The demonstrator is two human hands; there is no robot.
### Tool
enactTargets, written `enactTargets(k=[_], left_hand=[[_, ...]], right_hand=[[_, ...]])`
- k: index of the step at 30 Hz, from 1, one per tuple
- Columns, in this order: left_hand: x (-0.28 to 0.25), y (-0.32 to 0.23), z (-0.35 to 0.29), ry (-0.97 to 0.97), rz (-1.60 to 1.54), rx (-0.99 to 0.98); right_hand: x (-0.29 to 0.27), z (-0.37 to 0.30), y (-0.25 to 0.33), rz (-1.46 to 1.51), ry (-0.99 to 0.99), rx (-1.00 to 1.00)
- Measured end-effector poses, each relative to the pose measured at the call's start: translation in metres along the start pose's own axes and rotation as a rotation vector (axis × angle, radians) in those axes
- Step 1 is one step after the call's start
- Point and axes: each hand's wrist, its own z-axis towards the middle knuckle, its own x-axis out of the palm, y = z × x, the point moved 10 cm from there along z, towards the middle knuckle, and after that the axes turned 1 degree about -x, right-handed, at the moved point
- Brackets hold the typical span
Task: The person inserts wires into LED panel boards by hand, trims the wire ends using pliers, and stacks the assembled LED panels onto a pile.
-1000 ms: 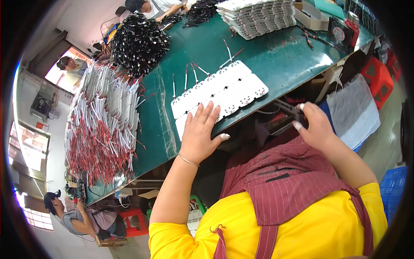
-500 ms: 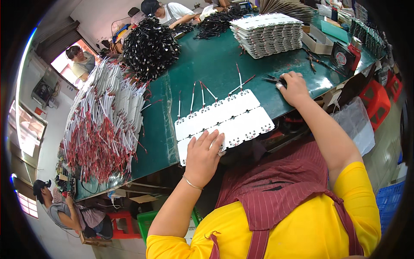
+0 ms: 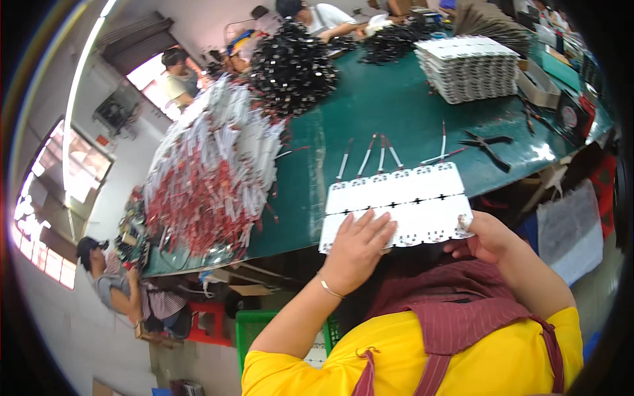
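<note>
A white circuit-board panel (image 3: pixel 370 189) with dark rows of notches lies at the table's near edge. Several short red-and-white wires (image 3: pixel 382 154) stick out from its far side. My left hand (image 3: pixel 360 247) rests on the panel's near left part, palm down with fingers stretched out. At the near right corner, my right hand (image 3: pixel 487 239) grips the panel, the thumb on top and the other fingers partly hidden below the edge. Black-handled pliers (image 3: pixel 490 146) lie spread on the table beyond that corner.
Left of the panel rises a heap of red-and-white wires (image 3: pixel 205 178); a black cable pile (image 3: pixel 294 69) sits behind it. Stacked white panels (image 3: pixel 467 69) stand at the far right, beside a grey box (image 3: pixel 538 84). Other people work across and left of the green table (image 3: pixel 370 99).
My right hand has let go of the pliers, leaving them on the table, and has come to the panel's near right corner. My left hand stays on the panel. The view has shifted.
</note>
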Motion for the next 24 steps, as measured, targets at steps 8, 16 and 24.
enactTargets(k=[8, 16, 24], left_hand=[[-0.025, -0.050, -0.017, -0.136, -0.511, -0.006], [0.081, 0.009, 0.016, -0.333, -2.041, -0.925], [0.055, 0.093, 0.068, -0.349, -1.284, -0.717]], right_hand=[[0.009, -0.008, 0.011, 0.029, -0.059, -0.210], [0.055, -0.026, 0.020, -0.541, 0.077, -0.602], [-0.031, 0.003, -0.002, -0.435, -0.126, -0.281]])
